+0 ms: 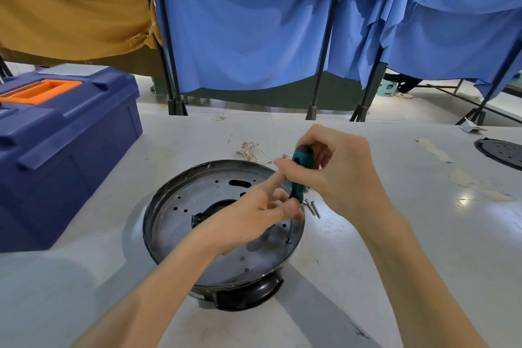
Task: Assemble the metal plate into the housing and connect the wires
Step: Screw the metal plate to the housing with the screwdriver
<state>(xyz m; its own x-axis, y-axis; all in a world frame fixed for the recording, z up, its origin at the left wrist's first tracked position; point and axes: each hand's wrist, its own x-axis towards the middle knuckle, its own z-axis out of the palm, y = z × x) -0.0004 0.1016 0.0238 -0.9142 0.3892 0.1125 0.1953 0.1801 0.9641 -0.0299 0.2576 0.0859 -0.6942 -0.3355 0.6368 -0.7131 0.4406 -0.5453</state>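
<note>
Screwdriver (298, 178) handle gripped in right hand (339, 175), lower end pinched by left hand (254, 215), tip on metal plate (195, 195) inside housing (248, 294).

Teal with black recorded on handle of screwdriver (301, 171). Dull silver-grey noted for metal plate (195, 203), dotted with small dark holes; black for housing (248, 294). Gold-coloured ends seen on wires (249, 150). Dark blue logged for toolbox (67, 150), orange handle inset. Pale grey-white for bench (418, 251). Plain blue recorded for curtains (254, 37); mustard-brown for cloth (70, 8) at far left.
</note>
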